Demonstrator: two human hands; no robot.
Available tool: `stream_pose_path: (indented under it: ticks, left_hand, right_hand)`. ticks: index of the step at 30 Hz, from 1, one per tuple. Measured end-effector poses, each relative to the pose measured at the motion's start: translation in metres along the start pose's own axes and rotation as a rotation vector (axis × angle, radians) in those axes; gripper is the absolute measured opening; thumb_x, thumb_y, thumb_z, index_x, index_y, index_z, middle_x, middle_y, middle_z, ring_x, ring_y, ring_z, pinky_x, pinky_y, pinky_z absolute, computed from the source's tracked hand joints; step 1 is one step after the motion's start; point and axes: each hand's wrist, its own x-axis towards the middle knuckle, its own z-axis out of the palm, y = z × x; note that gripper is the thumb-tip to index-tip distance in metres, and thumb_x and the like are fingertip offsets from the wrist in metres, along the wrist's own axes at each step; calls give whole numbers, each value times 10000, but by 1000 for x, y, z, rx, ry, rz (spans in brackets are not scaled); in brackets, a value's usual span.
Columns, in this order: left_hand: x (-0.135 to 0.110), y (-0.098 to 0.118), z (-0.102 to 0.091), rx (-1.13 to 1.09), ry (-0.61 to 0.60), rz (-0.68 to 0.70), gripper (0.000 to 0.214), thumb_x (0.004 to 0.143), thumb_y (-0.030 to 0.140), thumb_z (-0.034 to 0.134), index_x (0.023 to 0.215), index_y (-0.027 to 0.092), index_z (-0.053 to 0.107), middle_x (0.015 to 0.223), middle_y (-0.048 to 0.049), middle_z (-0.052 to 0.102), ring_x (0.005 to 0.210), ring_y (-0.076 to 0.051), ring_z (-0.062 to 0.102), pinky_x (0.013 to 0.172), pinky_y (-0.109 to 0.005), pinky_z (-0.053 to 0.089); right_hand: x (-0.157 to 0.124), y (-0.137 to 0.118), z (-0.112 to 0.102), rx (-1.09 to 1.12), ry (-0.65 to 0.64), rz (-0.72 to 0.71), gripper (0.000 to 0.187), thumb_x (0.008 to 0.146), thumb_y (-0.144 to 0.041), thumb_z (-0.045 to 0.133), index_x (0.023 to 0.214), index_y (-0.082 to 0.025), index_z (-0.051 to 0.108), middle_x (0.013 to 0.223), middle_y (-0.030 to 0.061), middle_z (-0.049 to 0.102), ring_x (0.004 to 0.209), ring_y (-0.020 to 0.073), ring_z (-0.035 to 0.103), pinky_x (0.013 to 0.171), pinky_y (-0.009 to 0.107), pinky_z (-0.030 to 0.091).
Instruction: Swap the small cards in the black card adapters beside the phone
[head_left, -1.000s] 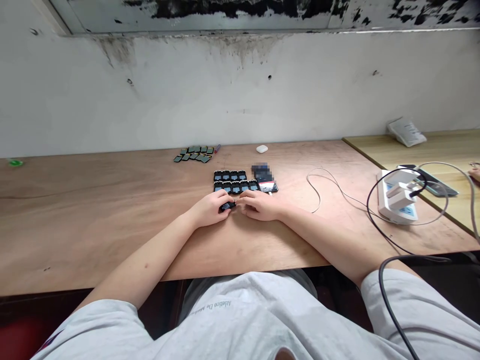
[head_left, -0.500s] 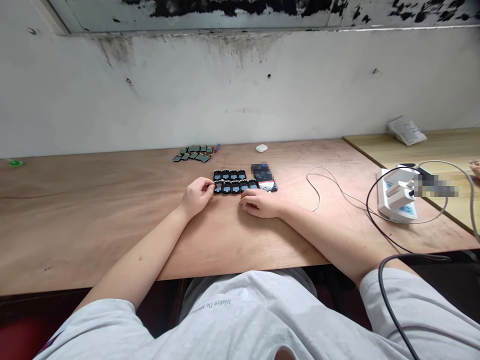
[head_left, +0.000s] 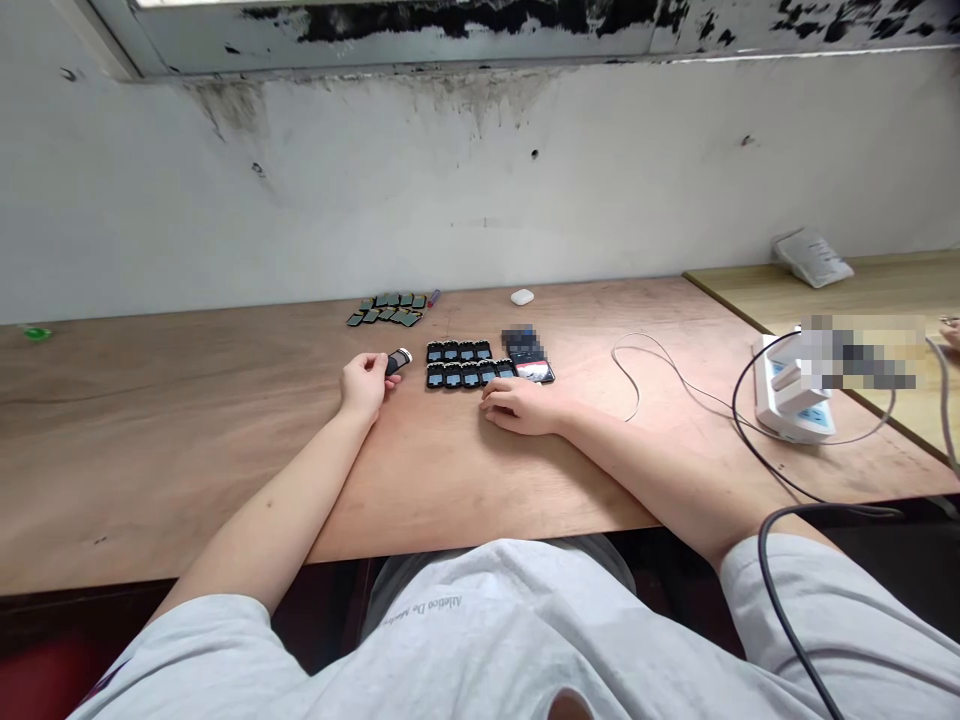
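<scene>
My left hand (head_left: 364, 386) is closed on a small black casing with a silver end (head_left: 398, 362), held just over the table, left of two rows of small black shells (head_left: 453, 375). These shells have pale blue-grey insides. My right hand (head_left: 521, 406) rests on the table at the right end of the front row. Its fingers are loosely bent and apart, the fingertips touching or very near the last shell, with nothing visible in them. A phone (head_left: 531, 366), partly blurred, lies just beyond that hand.
Several green circuit boards (head_left: 386, 309) lie at the back beside a small purple-red tool (head_left: 433, 298). A white case (head_left: 522, 297) is near the wall. To the right are a power strip (head_left: 795, 400) with cables and a plastic bag (head_left: 812, 258). Another person's hand (head_left: 951, 332) shows at the right edge.
My left hand has moved left, away from the front row's left end, and now shows the black casing with the silver end in its fingers. My right hand has stayed in place.
</scene>
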Motion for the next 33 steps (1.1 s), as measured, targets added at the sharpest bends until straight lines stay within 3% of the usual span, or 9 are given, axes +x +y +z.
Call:
stream_pose_path:
  ticks: [4,9,17,25,33]
  left_hand:
    - [-1,-3,-2,314,13,455,206,949,354,571,994,187,682,1031,-93,675,839,-201,679,809,-350,573]
    - [1,-3,12,655,-93,664,182,949,258,520,973,183,684,1062,-134,628,1047,-293,615,983,-450,513]
    - [15,7,37,975,-189,593,307,983,329,472,1009,157,725,1095,-182,632,1067,-349,607,935,-493,488]
    - [14,9,35,890,-366,696,482,1053,457,354,1162,181,734,1234,-153,669,1196,-323,604,1027,-475,476]
    - [10,13,34,863,-491,723,560,1064,493,312,1400,160,613,1443,-146,620,1340,-311,568,1134,-468,444]
  right_hand:
    - [0,0,1,2,-2,1,172,965,-190,592,1067,-184,730,1133,127,691,948,220,678,845,356,563]
    - [1,-1,-1,-16,-19,13,173,970,-196,584,1058,-176,732,1124,127,691,945,217,674,845,349,558]
    - [2,-6,-2,-71,-46,24,168,976,-186,584,1038,-171,740,1074,116,704,917,214,664,846,344,547]
    - [3,-5,-2,-89,-58,5,176,984,-206,579,1045,-168,740,1084,124,703,933,222,661,864,363,541]
    - [2,-2,0,-99,-57,-6,184,988,-214,571,1056,-167,734,1086,122,697,920,221,651,853,363,532]
